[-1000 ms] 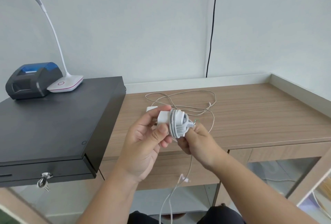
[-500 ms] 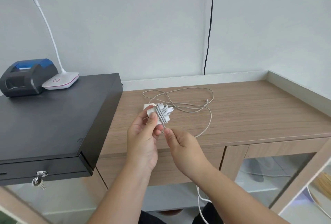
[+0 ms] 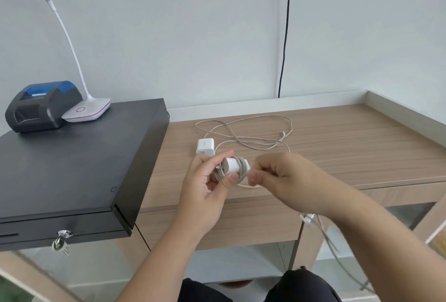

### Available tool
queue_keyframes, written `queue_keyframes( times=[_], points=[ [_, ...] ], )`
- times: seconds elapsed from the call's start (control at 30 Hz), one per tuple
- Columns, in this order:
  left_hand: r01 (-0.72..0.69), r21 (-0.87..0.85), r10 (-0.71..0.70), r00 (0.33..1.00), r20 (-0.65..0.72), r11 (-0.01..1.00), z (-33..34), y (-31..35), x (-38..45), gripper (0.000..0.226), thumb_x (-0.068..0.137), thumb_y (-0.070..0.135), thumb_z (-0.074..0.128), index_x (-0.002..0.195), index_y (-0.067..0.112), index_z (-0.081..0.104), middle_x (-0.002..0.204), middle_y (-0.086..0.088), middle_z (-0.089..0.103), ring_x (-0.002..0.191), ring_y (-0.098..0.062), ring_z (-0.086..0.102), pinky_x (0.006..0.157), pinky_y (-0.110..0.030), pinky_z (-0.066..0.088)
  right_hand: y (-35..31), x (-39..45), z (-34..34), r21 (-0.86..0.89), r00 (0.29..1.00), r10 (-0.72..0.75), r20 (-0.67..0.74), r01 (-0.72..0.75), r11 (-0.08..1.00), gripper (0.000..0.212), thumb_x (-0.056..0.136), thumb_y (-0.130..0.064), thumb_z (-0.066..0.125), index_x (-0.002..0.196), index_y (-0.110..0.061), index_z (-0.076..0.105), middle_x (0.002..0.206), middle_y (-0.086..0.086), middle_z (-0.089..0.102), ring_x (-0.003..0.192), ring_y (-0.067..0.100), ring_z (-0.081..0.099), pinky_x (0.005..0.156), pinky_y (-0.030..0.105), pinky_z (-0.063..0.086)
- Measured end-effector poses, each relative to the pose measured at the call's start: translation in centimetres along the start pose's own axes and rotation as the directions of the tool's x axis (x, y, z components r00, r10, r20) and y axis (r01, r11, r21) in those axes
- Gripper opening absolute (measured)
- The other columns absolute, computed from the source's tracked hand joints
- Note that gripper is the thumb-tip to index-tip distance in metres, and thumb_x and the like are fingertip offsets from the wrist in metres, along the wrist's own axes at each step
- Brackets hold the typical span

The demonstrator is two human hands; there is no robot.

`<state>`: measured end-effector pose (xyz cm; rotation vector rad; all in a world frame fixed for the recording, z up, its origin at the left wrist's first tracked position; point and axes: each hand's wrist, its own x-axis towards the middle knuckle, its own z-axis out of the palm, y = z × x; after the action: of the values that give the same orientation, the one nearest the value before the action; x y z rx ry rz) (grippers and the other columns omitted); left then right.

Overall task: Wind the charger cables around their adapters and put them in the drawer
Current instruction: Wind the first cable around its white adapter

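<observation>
My left hand [image 3: 207, 188] grips a white adapter [image 3: 231, 163] with several turns of its white cable [image 3: 242, 171] wound around it, held above the desk's front edge. My right hand [image 3: 280, 176] pinches that cable just right of the adapter; the loose end hangs blurred below my right forearm. A second white adapter [image 3: 204, 146] lies on the wooden desk [image 3: 350, 147] behind my hands, its cable [image 3: 255, 132] spread in loose loops. The black cash drawer [image 3: 72, 173] stands at the left, closed, with keys [image 3: 60, 243] in its lock.
A black and blue receipt printer [image 3: 41, 106] and a white desk lamp [image 3: 88, 111] stand on the cash drawer's top at the back. A black wire [image 3: 286, 31] runs down the wall. The desk has a raised rim at the right and back.
My hands have moved nearer to me and lower, uncovering the second adapter. My right hand has swung from below the adapter to its right side, carrying the cable around it.
</observation>
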<state>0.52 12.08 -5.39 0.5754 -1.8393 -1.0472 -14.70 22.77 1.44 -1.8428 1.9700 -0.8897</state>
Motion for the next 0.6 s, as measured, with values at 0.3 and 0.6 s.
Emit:
queue_keyframes(
  times=[0.3, 0.6],
  points=[
    [0.089, -0.136, -0.044, 0.951, 0.306, 0.987, 0.1, 2.2, -1.4, 0.034, 0.084, 0.028, 0.072, 0.117, 0.031, 0.067, 0.095, 0.008, 0.062, 0.079, -0.011, 0.063, 0.067, -0.024, 0.051, 2.6, 2.1, -2.8, 0.331, 0.987, -0.163, 0.005, 0.152, 0.931, 0.037, 0.07, -0.041, 0.08, 0.07, -0.007, 0.065, 0.051, -0.004, 0.047, 0.051, 0.01, 0.037, 0.051, 0.023, 0.029],
    [0.268, -0.544, -0.091, 0.939, 0.331, 0.795, 0.9, 2.8, -1.2, 0.048, 0.061, 0.048, 0.087, 0.103, 0.027, 0.073, 0.082, 0.006, 0.068, 0.064, -0.009, 0.056, 0.057, -0.019, 0.045, 5.2, 2.0, 3.7, 0.886, 0.991, -0.1, 0.086, -0.03, 0.462, 0.048, 0.079, -0.049, 0.069, 0.078, -0.002, 0.063, 0.064, 0.015, 0.057, 0.056, 0.022, 0.05, 0.052, 0.029, 0.038]
  ],
)
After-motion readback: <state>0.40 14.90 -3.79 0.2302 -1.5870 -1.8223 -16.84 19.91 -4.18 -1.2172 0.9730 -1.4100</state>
